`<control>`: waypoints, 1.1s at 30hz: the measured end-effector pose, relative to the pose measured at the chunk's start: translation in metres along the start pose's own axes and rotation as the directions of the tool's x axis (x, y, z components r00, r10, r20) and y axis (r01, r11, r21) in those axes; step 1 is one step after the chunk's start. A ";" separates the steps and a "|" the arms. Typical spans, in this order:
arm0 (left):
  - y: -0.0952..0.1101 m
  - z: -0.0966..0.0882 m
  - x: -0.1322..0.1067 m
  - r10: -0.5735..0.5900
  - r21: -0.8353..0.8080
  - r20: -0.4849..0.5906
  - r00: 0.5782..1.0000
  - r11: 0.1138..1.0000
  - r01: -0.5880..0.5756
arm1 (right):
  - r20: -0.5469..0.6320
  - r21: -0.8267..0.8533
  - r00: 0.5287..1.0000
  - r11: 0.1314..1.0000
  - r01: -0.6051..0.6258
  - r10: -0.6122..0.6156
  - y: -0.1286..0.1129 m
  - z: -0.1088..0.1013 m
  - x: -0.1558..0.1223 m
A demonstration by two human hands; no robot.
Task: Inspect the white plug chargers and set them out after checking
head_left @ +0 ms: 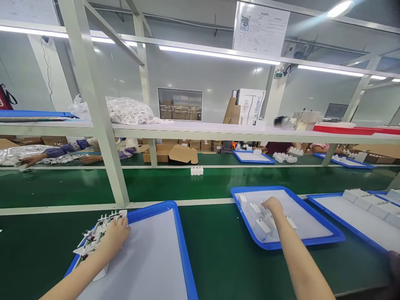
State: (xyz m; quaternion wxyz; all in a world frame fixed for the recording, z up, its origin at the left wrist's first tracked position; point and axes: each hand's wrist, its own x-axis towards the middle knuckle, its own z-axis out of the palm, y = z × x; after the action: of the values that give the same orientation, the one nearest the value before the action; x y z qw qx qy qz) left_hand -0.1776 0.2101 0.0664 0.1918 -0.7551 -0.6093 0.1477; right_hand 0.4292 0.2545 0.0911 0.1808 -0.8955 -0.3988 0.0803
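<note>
My left hand rests on a row of white charger parts with exposed prongs and wires lying at the left edge of a blue tray with a pale liner. My right hand reaches into a second blue tray further right, fingers curled down onto one of several white charger housings lying in it. Whether that hand grips a housing or only touches it is unclear.
A third blue tray with white parts stands at the right. The green conveyor belt carries a small group of white chargers. A grey frame post rises ahead left. Other people's hands work across the belt.
</note>
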 end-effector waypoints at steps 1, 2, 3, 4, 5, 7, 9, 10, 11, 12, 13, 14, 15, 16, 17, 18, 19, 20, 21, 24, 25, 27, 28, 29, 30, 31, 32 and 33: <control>0.002 0.000 0.001 -0.012 0.001 -0.003 1.000 1.000 0.012 | 0.029 0.005 0.999 1.000 -0.018 0.018 -0.003 -0.002 -0.002; 0.003 0.000 0.001 -0.022 0.003 -0.006 1.000 1.000 0.022 | 0.054 0.011 0.998 0.999 -0.038 0.037 -0.006 -0.005 -0.005; 0.003 0.000 0.001 -0.029 0.007 -0.008 1.000 1.000 0.029 | 0.064 0.020 0.997 0.998 -0.052 0.051 -0.010 -0.009 -0.008; 0.004 0.000 0.000 -0.030 0.011 -0.011 0.999 0.999 0.030 | 0.055 0.031 0.997 0.998 -0.058 0.056 -0.013 -0.012 -0.011; 0.004 0.000 -0.001 -0.025 0.016 -0.015 1.000 1.000 0.025 | 0.035 0.047 0.998 0.997 -0.055 0.053 -0.017 -0.016 -0.015; 0.004 -0.001 -0.003 0.001 0.024 -0.027 1.000 1.000 0.000 | -0.021 0.089 1.000 0.996 -0.019 0.021 -0.026 -0.021 -0.026; 0.004 -0.001 -0.005 0.037 0.024 -0.039 0.999 0.999 -0.036 | -0.076 0.150 0.995 0.986 0.072 -0.062 -0.036 -0.023 -0.042; 0.004 -0.002 -0.005 0.055 0.016 -0.039 0.998 0.998 -0.054 | -0.098 0.187 0.987 0.972 0.141 -0.125 -0.041 -0.023 -0.053; 0.005 -0.003 -0.005 0.071 0.001 -0.034 0.997 0.998 -0.071 | -0.115 0.229 0.974 0.949 0.218 -0.196 -0.047 -0.021 -0.065; 0.006 -0.003 -0.004 0.082 -0.021 -0.024 0.996 0.996 -0.083 | -0.125 0.275 0.954 0.915 0.297 -0.272 -0.052 -0.018 -0.079; 0.007 -0.004 -0.004 0.091 -0.049 -0.011 0.996 0.995 -0.091 | -0.128 0.324 0.929 0.870 0.371 -0.348 -0.057 -0.013 -0.095; 0.009 -0.005 -0.003 0.093 -0.082 0.000 0.996 0.992 -0.093 | -0.126 0.375 0.899 0.818 0.436 -0.421 -0.061 -0.008 -0.113; 0.010 -0.008 -0.003 0.092 -0.118 0.009 0.996 0.989 -0.091 | -0.119 0.424 0.866 0.764 0.487 -0.486 -0.065 -0.001 -0.133; 0.013 -0.011 -0.004 0.090 -0.155 0.015 0.996 0.984 -0.087 | -0.108 0.468 0.831 0.709 0.527 -0.546 -0.067 0.006 -0.154; 0.016 -0.015 -0.005 0.089 -0.190 0.014 0.996 0.978 -0.085 | -0.095 0.504 0.794 0.658 0.559 -0.601 -0.070 0.014 -0.176; 0.020 -0.021 -0.008 0.093 -0.226 0.008 0.996 0.970 -0.089 | -0.077 0.535 0.754 0.611 0.583 -0.652 -0.071 0.022 -0.197; 0.025 -0.029 -0.013 0.105 -0.263 -0.004 0.994 0.959 -0.102 | -0.055 0.560 0.712 0.568 0.603 -0.700 -0.072 0.030 -0.219; 0.032 -0.038 -0.019 0.123 -0.297 -0.022 0.992 0.947 -0.124 | -0.034 0.580 0.671 0.532 0.617 -0.740 -0.073 0.038 -0.240; 0.040 -0.047 -0.026 0.146 -0.328 -0.045 0.988 0.932 -0.153 | -0.017 0.595 0.631 0.499 0.630 -0.776 -0.074 0.045 -0.259; 0.072 -0.079 -0.054 0.220 -0.440 -0.142 0.965 0.859 -0.261 | 0.010 0.604 0.511 0.412 0.682 -0.860 -0.076 0.064 -0.302; 0.084 -0.089 -0.063 0.233 -0.548 -0.204 0.951 0.778 -0.308 | 0.012 0.597 0.473 0.386 0.703 -0.881 -0.077 0.069 -0.312; 0.107 -0.105 -0.079 0.238 -0.684 -0.300 0.924 0.621 -0.382 | 0.001 0.598 0.420 0.337 0.727 -0.907 -0.076 0.076 -0.324; 0.116 -0.110 -0.085 0.217 -0.727 -0.343 0.914 0.555 -0.404 | -0.018 0.614 0.417 0.319 0.722 -0.909 -0.074 0.077 -0.328; 0.124 -0.115 -0.090 0.189 -0.755 -0.379 0.906 0.502 -0.421 | -0.048 0.639 0.429 0.302 0.707 -0.902 -0.072 0.077 -0.331; 0.130 -0.118 -0.095 0.154 -0.774 -0.412 0.898 0.460 -0.435 | -0.079 0.672 0.452 0.287 0.683 -0.888 -0.069 0.075 -0.334; 0.134 -0.121 -0.099 0.127 -0.785 -0.439 0.889 0.427 -0.449 | -0.102 0.711 0.484 0.277 0.646 -0.869 -0.065 0.073 -0.335; 0.136 -0.124 -0.104 0.110 -0.793 -0.457 0.882 0.398 -0.461 | -0.106 0.759 0.523 0.271 0.592 -0.846 -0.061 0.069 -0.337; 0.136 -0.126 -0.108 0.104 -0.805 -0.463 0.880 0.368 -0.467 | -0.082 0.811 0.567 0.276 0.516 -0.820 -0.058 0.065 -0.339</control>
State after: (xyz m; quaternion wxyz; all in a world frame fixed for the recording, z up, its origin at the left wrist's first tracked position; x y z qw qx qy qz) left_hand -0.0253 0.0654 0.1128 -0.1706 -0.8459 -0.4064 -0.3003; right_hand 0.1444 0.0550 0.0538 0.4814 -0.4349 -0.6931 0.3143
